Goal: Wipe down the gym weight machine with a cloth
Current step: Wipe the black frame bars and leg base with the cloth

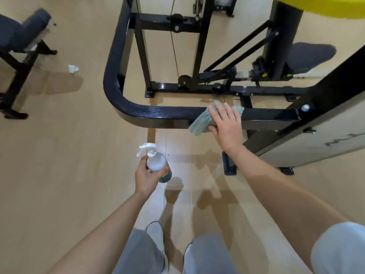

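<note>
The black steel frame of the weight machine (158, 113) curves across the middle of the head view, its front bar shining. A green cloth (201, 120) is draped over that bar right of centre. My right hand (227, 125) lies flat on the cloth with straight fingers, pressing it against the bar. Lower down, over the floor, my left hand (145, 177) grips a white spray bottle (156, 161) with its trigger head pointing up and left.
A dark padded bench (21, 36) on a black stand is at the far left. A crumpled white scrap (73, 68) lies on the tan floor. Cables, pulleys and a dark seat (310, 56) sit inside the frame. Something yellow (324, 6) overhangs at top right.
</note>
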